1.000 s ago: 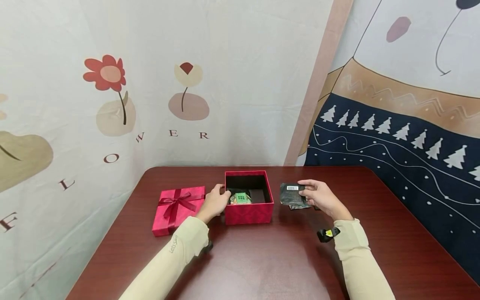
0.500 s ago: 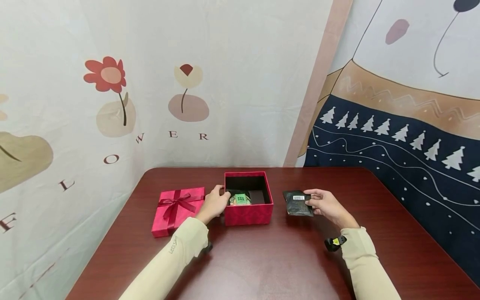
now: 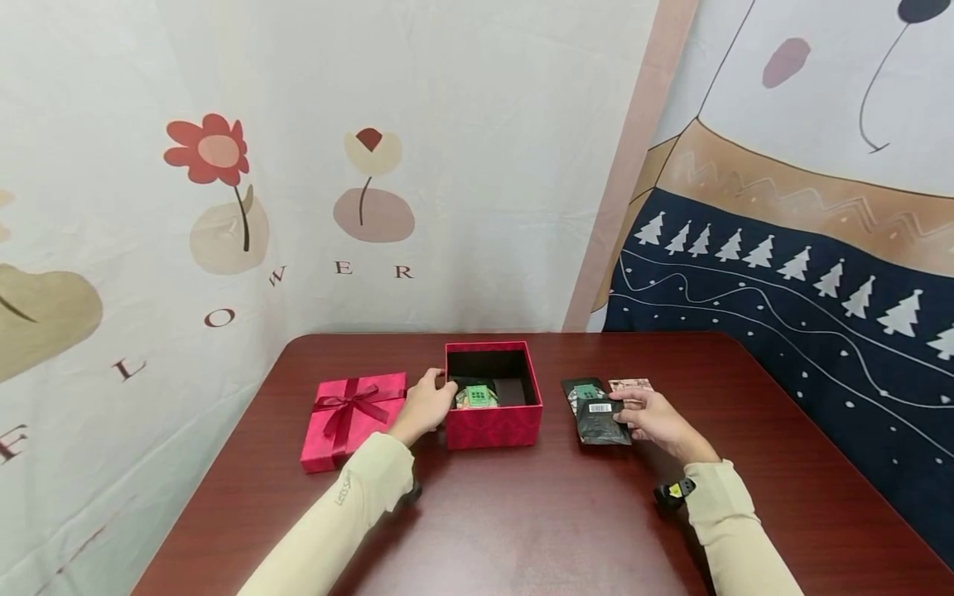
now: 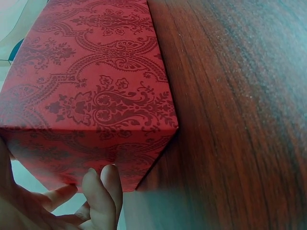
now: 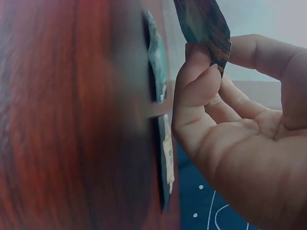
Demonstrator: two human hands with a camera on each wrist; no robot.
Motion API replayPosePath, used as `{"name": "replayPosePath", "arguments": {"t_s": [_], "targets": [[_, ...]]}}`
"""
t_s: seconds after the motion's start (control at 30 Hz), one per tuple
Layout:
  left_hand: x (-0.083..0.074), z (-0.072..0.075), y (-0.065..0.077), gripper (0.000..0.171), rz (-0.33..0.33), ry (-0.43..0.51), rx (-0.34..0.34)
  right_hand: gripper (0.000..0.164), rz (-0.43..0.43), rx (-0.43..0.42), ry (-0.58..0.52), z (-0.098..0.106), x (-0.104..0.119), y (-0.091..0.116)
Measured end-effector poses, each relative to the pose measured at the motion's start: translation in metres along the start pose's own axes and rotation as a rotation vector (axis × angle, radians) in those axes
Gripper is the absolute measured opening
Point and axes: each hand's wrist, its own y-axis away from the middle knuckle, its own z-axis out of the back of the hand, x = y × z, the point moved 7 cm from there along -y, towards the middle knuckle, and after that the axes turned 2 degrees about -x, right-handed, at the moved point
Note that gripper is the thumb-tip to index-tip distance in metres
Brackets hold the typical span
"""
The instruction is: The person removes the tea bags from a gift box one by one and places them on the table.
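My left hand (image 3: 423, 410) grips the left wall of a red gift box (image 3: 493, 427), thumb at the rim and fingers outside. In the left wrist view, fingertips (image 4: 111, 179) lie against the patterned box (image 4: 96, 86). Inside the box sits a packet with a green label (image 3: 477, 396). My right hand (image 3: 659, 424) pinches a flat black packet (image 3: 602, 429) with a white barcode sticker by its right edge. The right wrist view shows this packet (image 5: 206, 28) between thumb and fingers, raised off the table. Behind it lie a green-labelled packet (image 3: 583, 391) and a pinkish packet (image 3: 632, 384).
The red box lid (image 3: 358, 414) with a ribbon bow lies left of the box, close by my left forearm. All this stands on a dark wooden table (image 3: 514, 513). Printed cloth (image 3: 477, 165) hangs along the table's back edge and right side.
My right hand has drawn the black packet rightward and nearer to me. The green-labelled and pinkish packets on the table have come into sight behind it. My left hand stays on the box.
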Motion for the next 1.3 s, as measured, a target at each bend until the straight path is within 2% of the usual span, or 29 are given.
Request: {"name": "replayPosePath", "arguments": {"t_s": [0.63, 1.3], "targets": [[-0.002, 0.0, -0.001, 0.055, -0.006, 0.011, 0.012, 0.048, -0.012, 0.032, 0.015, 0.0, -0.009, 0.004], [0.004, -0.002, -0.005, 0.057, 0.008, 0.006, 0.024, 0.052, -0.016, 0.088, 0.042, -0.006, -0.016, 0.009]]}}
